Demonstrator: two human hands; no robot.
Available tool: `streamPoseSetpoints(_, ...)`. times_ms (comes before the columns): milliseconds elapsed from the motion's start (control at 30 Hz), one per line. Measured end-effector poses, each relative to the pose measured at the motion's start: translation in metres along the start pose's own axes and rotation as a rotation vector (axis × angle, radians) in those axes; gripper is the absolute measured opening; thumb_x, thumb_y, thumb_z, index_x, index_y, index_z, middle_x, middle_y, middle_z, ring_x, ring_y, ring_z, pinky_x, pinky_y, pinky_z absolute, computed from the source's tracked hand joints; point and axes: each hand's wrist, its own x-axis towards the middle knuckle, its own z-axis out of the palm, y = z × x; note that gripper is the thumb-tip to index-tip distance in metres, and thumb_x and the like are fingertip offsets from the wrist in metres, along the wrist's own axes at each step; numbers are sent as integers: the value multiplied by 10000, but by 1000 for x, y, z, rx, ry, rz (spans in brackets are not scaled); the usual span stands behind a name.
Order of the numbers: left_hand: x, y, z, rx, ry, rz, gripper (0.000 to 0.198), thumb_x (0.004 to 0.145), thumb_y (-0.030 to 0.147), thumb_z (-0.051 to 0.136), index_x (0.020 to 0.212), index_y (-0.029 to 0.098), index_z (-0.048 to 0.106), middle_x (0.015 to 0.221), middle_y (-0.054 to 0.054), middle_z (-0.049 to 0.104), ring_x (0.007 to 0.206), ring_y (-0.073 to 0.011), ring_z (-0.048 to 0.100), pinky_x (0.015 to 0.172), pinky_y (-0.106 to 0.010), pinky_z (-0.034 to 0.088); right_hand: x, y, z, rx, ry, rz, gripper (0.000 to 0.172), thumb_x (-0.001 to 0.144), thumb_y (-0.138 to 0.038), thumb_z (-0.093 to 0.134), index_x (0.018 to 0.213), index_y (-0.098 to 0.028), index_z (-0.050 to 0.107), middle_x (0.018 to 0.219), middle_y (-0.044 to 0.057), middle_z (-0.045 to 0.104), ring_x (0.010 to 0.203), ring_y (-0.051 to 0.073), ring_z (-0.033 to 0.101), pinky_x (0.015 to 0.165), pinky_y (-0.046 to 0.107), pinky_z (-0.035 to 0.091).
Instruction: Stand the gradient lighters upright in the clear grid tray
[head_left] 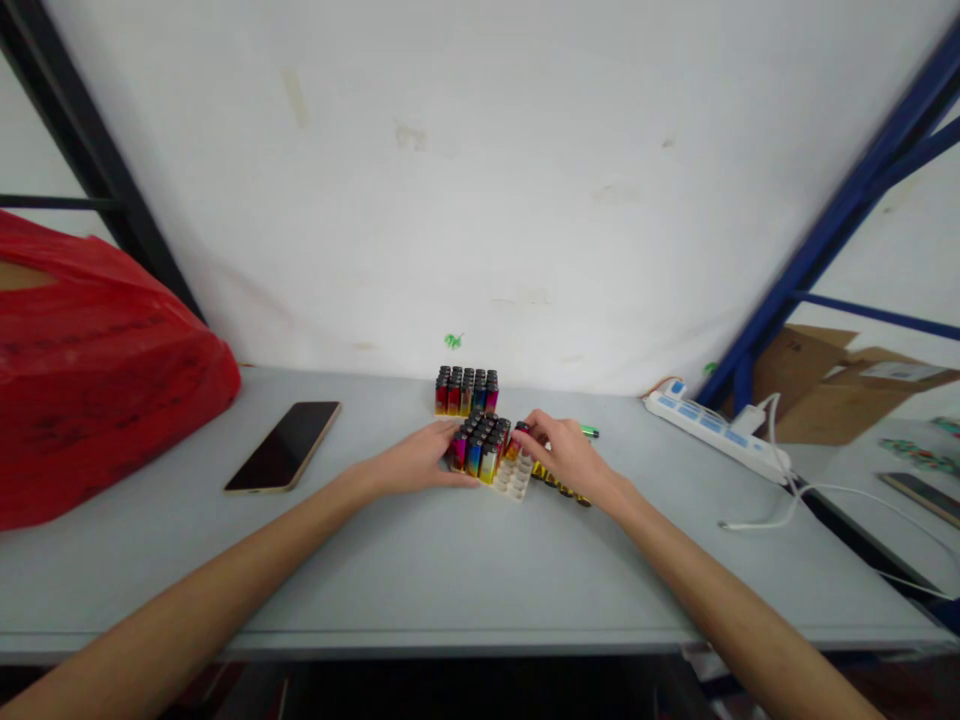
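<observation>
Arms [247, 572]: bare, over smooth grey surface [420, 570]
Left hand [416, 460]: curled, gripping the tray [513, 483]
Right hand [564, 450]: pinching a glossy lighter [515, 446]
Tray: pale, dimpled, on the surface, bearing upright shiny lighters [480, 447]

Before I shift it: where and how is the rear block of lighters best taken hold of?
Probably by its left and right sides, pressing inward from both ends: the rear block of lighters stands upright in close rows, with the wall behind and the front block of lighters before it, so front and back look awkward. What supports it underneath is unclear.
</observation>
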Motion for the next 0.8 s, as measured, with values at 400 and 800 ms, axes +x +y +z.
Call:
streamPoseSetpoints(400,1,-3,0,19,-21,-16,723,814,549,855,1403,192,636,1458,-122,653,1336,-345,606,1200,-449,434,3,11,9,-247,-131,40,328,1006,-499,664,904,-188,685,769,64,757,664,189,668,607,271,375)
streamPoseSetpoints(800,1,-5,1,26,-8,-29,821,802,628,835,1450,181,605,1482,-132,635,1363,-350,592,1225,-443,413,1,95,-58,-419,-41,139,251,1026,-276,571,1095,-123,758,1075,159,763,958,242,702,886,321,488)
